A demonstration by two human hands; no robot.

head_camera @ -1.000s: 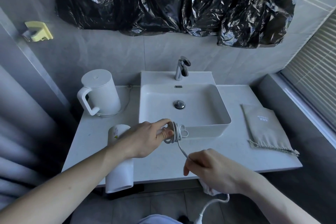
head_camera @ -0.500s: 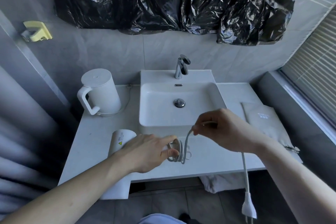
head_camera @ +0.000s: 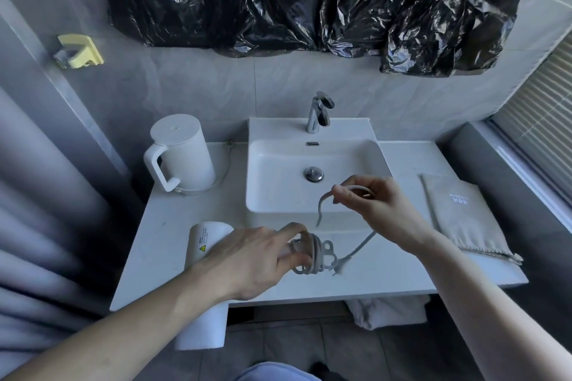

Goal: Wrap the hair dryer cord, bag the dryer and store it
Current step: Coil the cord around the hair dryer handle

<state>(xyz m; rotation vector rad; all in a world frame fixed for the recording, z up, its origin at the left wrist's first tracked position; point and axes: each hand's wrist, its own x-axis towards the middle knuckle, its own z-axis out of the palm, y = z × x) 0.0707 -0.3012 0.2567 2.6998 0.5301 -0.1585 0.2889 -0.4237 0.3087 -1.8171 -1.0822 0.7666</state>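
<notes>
A white hair dryer [head_camera: 204, 244] lies on the white counter [head_camera: 387, 275], its barrel sticking out over the front edge. My left hand [head_camera: 253, 260] covers its handle and pinches several grey coils of cord [head_camera: 312, 257] wound there. My right hand [head_camera: 371, 204] is raised over the sink's front rim and grips a loop of the same cord. The loose cord runs down from that hand to the coils. The plug is blurred near the coils. A grey drawstring bag [head_camera: 464, 219] lies flat at the counter's right end.
A white sink [head_camera: 312, 176] with a chrome tap [head_camera: 320, 111] sits at mid-counter. A white kettle [head_camera: 179, 158] stands at the left. Black plastic sheeting [head_camera: 309, 0] hangs on the wall above. White towels [head_camera: 390, 312] lie under the counter.
My right hand has circled from below the counter edge up over the sink front, drawing the cord round. The hanging plug has come up to the coils. My left hand stayed on the coils.
</notes>
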